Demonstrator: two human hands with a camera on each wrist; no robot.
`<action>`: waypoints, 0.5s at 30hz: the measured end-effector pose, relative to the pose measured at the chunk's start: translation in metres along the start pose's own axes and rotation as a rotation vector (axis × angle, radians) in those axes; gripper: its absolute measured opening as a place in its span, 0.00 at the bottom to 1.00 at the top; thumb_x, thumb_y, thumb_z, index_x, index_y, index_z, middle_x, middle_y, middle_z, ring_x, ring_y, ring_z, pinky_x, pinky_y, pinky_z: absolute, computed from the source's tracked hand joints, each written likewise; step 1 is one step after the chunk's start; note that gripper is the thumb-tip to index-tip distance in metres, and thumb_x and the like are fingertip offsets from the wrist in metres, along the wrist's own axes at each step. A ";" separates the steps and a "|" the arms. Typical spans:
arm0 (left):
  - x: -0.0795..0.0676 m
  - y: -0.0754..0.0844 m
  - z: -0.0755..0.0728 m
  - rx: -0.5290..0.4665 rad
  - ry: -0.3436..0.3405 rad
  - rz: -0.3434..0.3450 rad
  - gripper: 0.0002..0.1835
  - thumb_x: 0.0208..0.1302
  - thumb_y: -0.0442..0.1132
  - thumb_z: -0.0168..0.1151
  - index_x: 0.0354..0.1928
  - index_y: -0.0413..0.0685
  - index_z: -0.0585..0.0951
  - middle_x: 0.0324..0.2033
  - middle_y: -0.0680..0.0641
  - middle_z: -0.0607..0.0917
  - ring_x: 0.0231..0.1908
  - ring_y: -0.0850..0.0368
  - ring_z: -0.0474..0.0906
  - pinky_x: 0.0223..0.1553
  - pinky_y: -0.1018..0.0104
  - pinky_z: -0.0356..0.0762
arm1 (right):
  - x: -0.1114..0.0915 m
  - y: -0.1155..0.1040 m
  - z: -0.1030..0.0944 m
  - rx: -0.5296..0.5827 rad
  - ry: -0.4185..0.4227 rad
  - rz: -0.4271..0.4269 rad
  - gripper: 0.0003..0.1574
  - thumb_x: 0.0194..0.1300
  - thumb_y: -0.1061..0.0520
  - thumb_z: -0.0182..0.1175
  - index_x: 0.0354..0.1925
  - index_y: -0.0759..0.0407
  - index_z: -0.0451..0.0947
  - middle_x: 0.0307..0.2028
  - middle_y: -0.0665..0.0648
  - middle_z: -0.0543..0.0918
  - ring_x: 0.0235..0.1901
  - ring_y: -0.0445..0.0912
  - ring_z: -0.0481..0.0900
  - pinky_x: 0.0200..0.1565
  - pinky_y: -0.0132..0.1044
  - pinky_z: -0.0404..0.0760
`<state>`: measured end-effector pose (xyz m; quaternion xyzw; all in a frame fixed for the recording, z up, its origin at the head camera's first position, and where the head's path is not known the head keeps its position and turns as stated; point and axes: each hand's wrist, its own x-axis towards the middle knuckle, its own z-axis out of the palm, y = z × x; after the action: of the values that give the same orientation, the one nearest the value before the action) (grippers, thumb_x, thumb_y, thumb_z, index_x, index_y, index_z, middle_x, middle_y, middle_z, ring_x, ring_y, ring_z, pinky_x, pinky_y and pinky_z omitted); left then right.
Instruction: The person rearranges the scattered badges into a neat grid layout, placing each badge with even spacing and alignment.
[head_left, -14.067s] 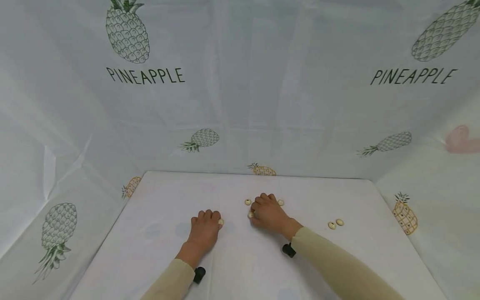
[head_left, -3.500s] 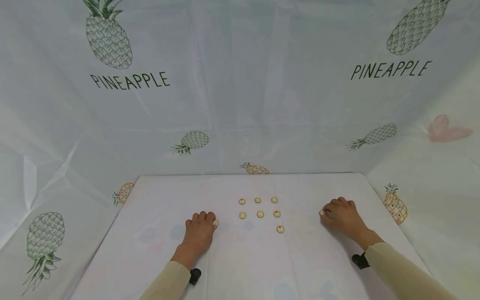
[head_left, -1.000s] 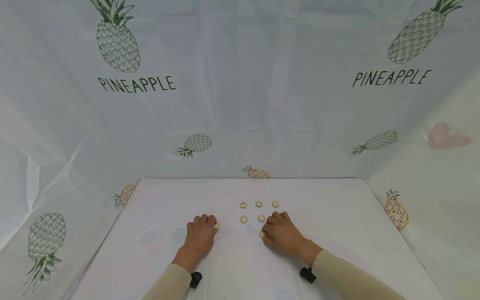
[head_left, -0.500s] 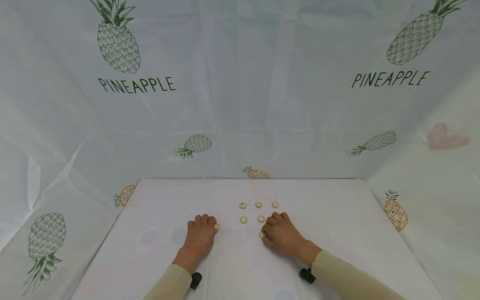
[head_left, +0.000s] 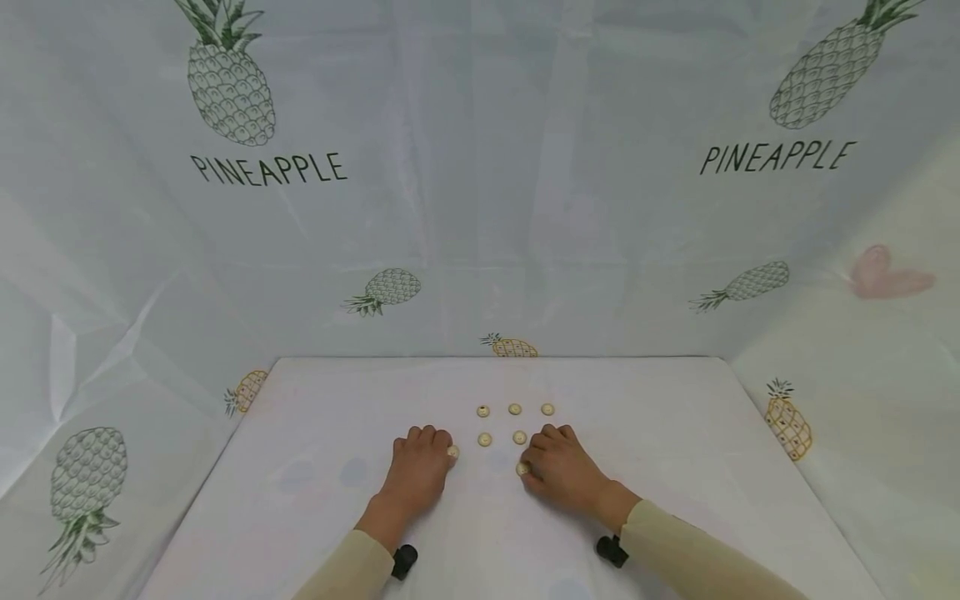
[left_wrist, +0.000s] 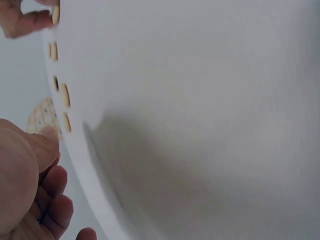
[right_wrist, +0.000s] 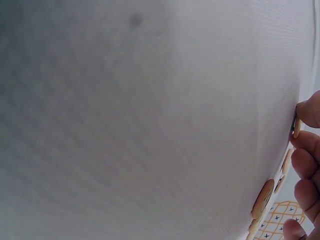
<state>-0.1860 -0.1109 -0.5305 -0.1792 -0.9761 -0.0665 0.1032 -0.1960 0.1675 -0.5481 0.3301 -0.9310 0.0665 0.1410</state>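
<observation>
My left hand (head_left: 420, 468) pinches a cream round button (head_left: 453, 452) between thumb and fingers, just left of the rows. In the left wrist view my left hand (left_wrist: 35, 185) hides most of that button. My right hand (head_left: 566, 468) pinches another button (head_left: 522, 469), low over the cloth below the second row; the right wrist view shows this button (right_wrist: 297, 126) edge-on between thumb and fingertip. Three buttons lie in the far row, the middle one (head_left: 514, 409) among them. Nearer lie two more, a left button (head_left: 485, 439) and a right button (head_left: 520, 437), beside my right fingers.
A white cloth covers the table (head_left: 360, 533). Behind it hangs a pale sheet (head_left: 480, 208) printed with pineapples, which also closes off both sides. A small black camera sits at each wrist.
Over the last half second my left hand has shifted right with its button, while my right hand stayed. Some seconds ago my right hand pinched a button at the far right; it has moved left since.
</observation>
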 end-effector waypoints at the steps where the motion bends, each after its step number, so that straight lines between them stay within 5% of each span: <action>1: 0.000 0.003 0.000 0.006 -0.004 0.007 0.13 0.71 0.44 0.70 0.45 0.44 0.79 0.37 0.46 0.79 0.37 0.51 0.69 0.41 0.51 0.73 | 0.000 0.000 0.000 0.001 0.000 0.000 0.06 0.67 0.46 0.71 0.38 0.45 0.87 0.36 0.43 0.82 0.40 0.42 0.71 0.48 0.44 0.67; 15: 0.000 0.031 0.020 0.024 -0.063 0.076 0.12 0.73 0.48 0.68 0.44 0.49 0.80 0.37 0.51 0.79 0.38 0.54 0.69 0.41 0.54 0.72 | 0.001 -0.001 0.000 -0.014 -0.027 0.027 0.07 0.67 0.46 0.71 0.38 0.45 0.88 0.37 0.44 0.84 0.39 0.42 0.71 0.47 0.44 0.68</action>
<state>-0.1786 -0.0789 -0.5475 -0.2168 -0.9721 -0.0452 0.0772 -0.1960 0.1658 -0.5477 0.3174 -0.9376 0.0573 0.1300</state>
